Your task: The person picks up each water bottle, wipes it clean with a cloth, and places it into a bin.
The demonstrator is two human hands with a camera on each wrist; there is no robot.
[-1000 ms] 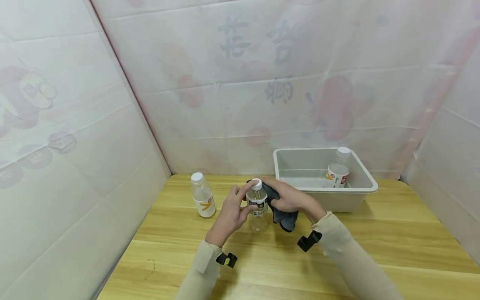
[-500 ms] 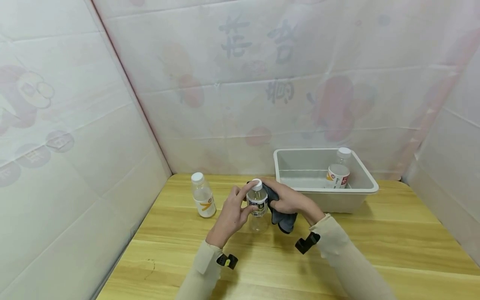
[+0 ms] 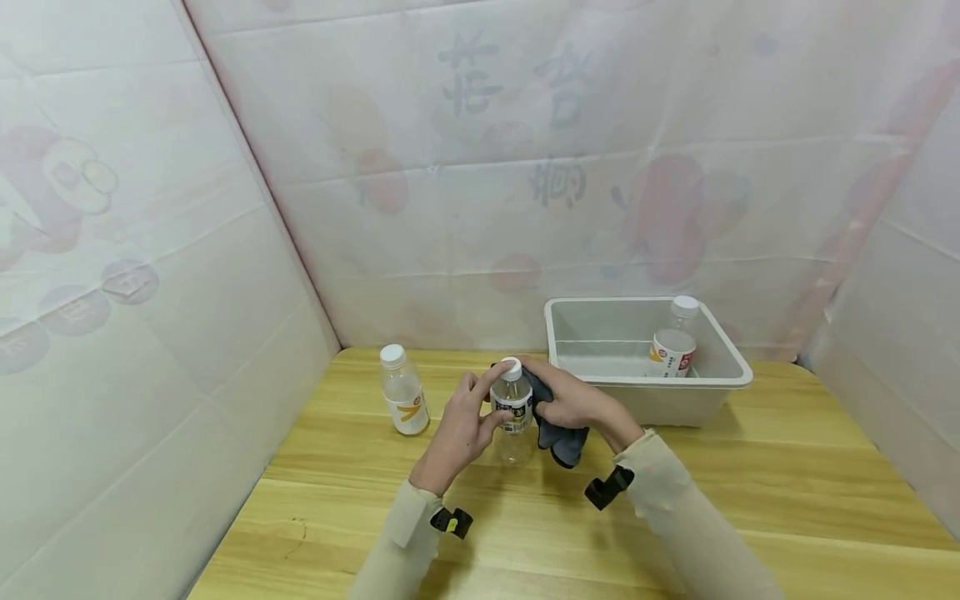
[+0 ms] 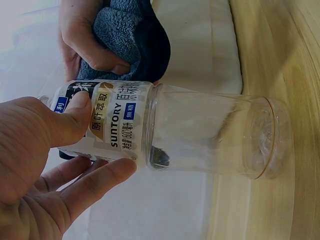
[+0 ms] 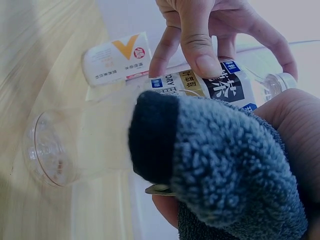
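A clear plastic bottle [image 3: 513, 447] with a white cap stands upright on the wooden table in the head view. My left hand [image 3: 462, 427] holds it from the left: the thumb is on the printed label [image 4: 117, 117], other fingers are round the side, and the index finger touches the cap. On its right side, my right hand [image 3: 573, 398] grips a grey-blue towel [image 3: 561, 442] with a dark border and holds it against the bottle. The right wrist view has the fluffy towel [image 5: 225, 155] covering part of the label. Some right-hand fingers are hidden behind the bottle and towel.
Left of the hands stands another capped bottle [image 3: 406, 396] with an orange-marked label. A pale grey plastic bin [image 3: 652, 400] sits at the back right, with a similar white-capped bottle [image 3: 672, 342] in it. Printed sheeting [image 3: 450, 225] walls the table's back and sides.
The right hand's wrist and the hanging end of the towel have shifted slightly left, closer to the bottle. The left hand keeps its hold, and the bottle stays in place.
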